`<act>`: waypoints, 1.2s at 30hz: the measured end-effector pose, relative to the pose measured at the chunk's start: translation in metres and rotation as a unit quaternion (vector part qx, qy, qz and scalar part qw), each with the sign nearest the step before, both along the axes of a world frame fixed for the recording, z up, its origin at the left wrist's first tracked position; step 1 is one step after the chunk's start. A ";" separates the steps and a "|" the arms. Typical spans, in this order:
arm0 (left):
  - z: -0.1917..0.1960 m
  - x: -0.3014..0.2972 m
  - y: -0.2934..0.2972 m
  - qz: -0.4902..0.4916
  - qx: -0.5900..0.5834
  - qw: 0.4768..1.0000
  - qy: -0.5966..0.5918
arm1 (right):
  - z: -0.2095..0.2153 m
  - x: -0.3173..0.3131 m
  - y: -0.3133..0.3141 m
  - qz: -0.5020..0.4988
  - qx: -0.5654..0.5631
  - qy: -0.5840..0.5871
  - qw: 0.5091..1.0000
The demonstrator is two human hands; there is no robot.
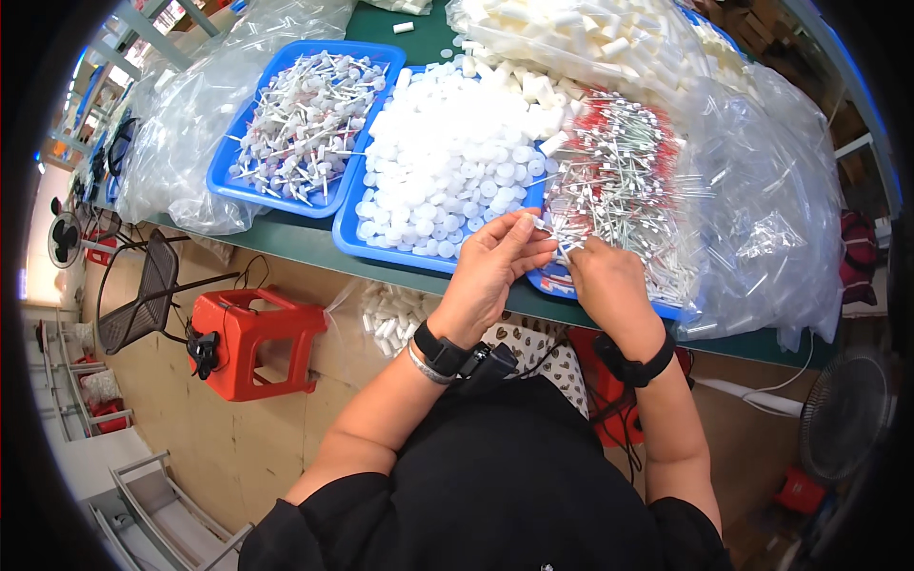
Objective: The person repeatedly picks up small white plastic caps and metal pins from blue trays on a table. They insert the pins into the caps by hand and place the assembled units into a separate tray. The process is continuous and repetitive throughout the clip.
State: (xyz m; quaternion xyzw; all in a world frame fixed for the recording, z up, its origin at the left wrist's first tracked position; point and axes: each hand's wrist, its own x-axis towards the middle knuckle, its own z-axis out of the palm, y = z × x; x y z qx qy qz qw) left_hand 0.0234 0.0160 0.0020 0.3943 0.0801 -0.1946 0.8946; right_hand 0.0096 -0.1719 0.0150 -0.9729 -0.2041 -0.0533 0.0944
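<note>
My left hand [497, 259] is closed in a pinch, thumb against forefinger, on a small white piece at its fingertips. Close beside it, my right hand [611, 284] has its fingers bent together at the near edge of a heap of thin sticks [624, 157]; what they grip is hidden. These sticks have white ends, and some are red. Left of them, a blue tray [354, 238] bears a mound of small white translucent discs [447, 162]. Another blue tray [221, 181] farther left holds sticks fitted with discs [309, 119].
White foam cylinders [600, 33] pile up at the back. Clear plastic bags [762, 219] cover the right of the green table [286, 236], with another plastic sheet [190, 143] on its left. Below are a red stool [257, 343], a folding chair [143, 295] and a fan [845, 414].
</note>
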 end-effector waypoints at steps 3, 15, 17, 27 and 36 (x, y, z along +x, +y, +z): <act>0.002 0.001 0.001 0.003 -0.011 1.000 0.014 | 0.001 -0.001 -0.003 -0.007 0.074 0.005 0.997; 0.006 -0.001 0.000 0.010 -0.038 0.999 0.009 | 0.024 -0.014 -0.012 -0.097 0.339 0.075 0.933; 0.006 -0.002 -0.002 0.007 -0.040 0.999 0.005 | 0.026 -0.016 -0.012 -0.086 0.332 0.064 0.937; 0.001 -0.003 -0.008 0.017 -0.033 0.999 -0.009 | 0.033 -0.020 -0.012 -0.070 0.308 0.028 0.948; 0.001 -0.004 -0.010 0.019 -0.031 0.999 -0.015 | 0.032 -0.021 -0.015 -0.062 0.278 -0.010 0.958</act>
